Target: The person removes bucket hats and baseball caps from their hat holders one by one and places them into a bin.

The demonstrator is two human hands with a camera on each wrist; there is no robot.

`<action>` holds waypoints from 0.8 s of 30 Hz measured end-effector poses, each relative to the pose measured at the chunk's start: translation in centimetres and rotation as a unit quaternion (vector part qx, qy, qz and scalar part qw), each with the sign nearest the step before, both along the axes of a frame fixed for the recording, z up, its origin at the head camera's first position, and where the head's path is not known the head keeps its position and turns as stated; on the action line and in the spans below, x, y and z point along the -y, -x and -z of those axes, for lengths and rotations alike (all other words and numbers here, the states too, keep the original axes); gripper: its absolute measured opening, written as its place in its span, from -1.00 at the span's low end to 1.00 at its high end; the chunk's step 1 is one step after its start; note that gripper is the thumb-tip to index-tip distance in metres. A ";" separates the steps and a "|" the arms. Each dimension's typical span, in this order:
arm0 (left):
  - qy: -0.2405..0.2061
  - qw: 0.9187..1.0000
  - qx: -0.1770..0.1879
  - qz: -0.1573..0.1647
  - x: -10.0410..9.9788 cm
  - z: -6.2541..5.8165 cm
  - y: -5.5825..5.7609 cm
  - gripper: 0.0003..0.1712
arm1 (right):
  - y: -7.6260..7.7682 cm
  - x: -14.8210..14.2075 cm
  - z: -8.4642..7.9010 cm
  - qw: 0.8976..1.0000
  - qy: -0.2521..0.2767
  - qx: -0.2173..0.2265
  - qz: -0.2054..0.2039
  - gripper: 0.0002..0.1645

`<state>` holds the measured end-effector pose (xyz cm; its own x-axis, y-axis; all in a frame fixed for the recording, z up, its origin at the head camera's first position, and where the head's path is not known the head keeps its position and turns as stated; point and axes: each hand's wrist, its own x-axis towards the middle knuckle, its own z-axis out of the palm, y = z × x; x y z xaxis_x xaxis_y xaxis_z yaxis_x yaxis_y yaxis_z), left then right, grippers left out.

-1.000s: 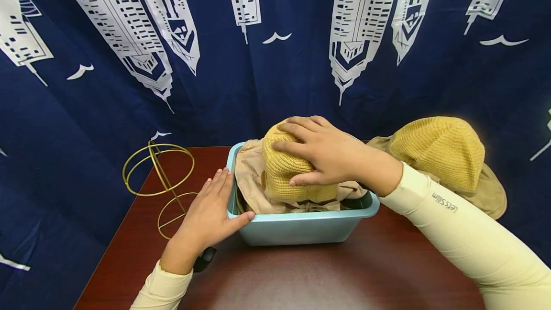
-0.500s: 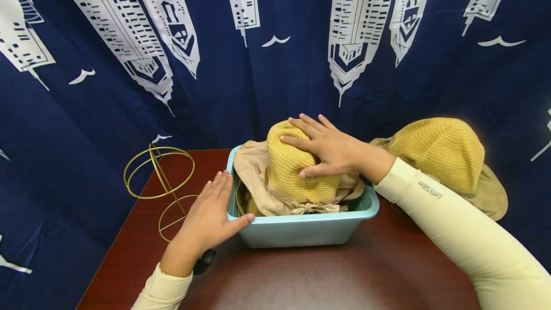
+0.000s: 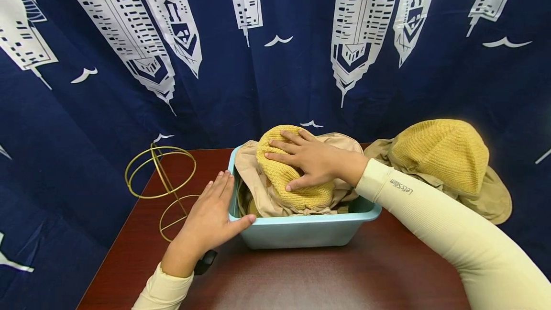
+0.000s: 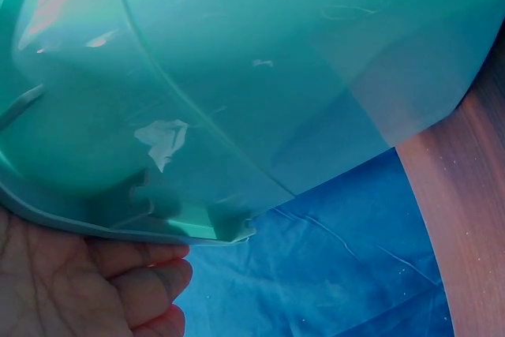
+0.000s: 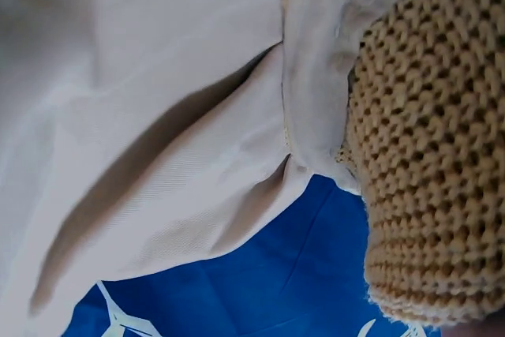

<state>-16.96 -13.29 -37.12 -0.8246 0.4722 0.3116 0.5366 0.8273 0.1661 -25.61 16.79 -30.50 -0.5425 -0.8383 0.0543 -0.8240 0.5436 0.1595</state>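
**As the right hand (image 3: 311,159) presses, the yellow hat (image 3: 275,171) slumps lower in the tub (image 3: 297,233)**

While the left hand (image 3: 206,219) stays against the tub's near left corner, fingers straight, thumb laid on the front rim and nothing grasped, we see the change beyond it. The right hand, spread on the knitted crown without clutching it, has slid leftward and down. Half a second ago the crown stood taller; now it leans left and dents under the fingers, and a beige brim (image 3: 346,142) has come up behind the hand. For the work in hand, we take this to mean the hat sits deeper, though its crown bulges above the rim.

Nearest us, the reddish-brown bench (image 3: 301,276) has a dull gloss beneath two stretchy cream sleeves (image 3: 430,209). The tub is pale blue, smooth and round-cornered. Our right wrist view gives chunky knit loops beside soft, creased brim cloth. Off to the left is a wire stand (image 3: 171,188) of thin gold hoops; to the right, a second hat (image 3: 439,157) keeps a domed, ribbed crown over a floppy tan brim. Behind hangs a navy curtain (image 3: 280,85) printed with white towers and birds.
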 end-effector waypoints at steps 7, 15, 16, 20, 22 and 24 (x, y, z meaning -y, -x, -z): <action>0.002 1.000 -0.001 0.000 0.0 0.1 0.0 0.20 | 0.1 0.8 0.6 1.000 -0.019 -0.007 0.005 0.03; 0.006 1.000 -0.003 -0.001 0.0 -0.1 0.1 0.20 | 0.1 1.3 0.5 0.999 -0.037 -0.035 -0.002 0.03; 0.005 1.000 -0.004 -0.001 0.0 -0.1 0.1 0.20 | 0.0 1.2 0.3 0.998 -0.037 -0.042 -0.002 0.03; 0.001 1.000 -0.004 0.001 -0.1 -0.2 0.1 0.21 | -0.6 0.5 -1.0 0.998 -0.014 -0.054 -0.003 0.06; 0.001 1.000 -0.002 -0.001 -0.1 -0.1 0.1 0.21 | -1.0 0.1 -1.8 0.999 0.004 -0.055 -0.001 0.08; 0.002 1.000 -0.001 -0.002 -0.1 -0.1 0.0 0.21 | -1.5 -0.3 -2.5 0.998 0.019 -0.056 0.003 0.09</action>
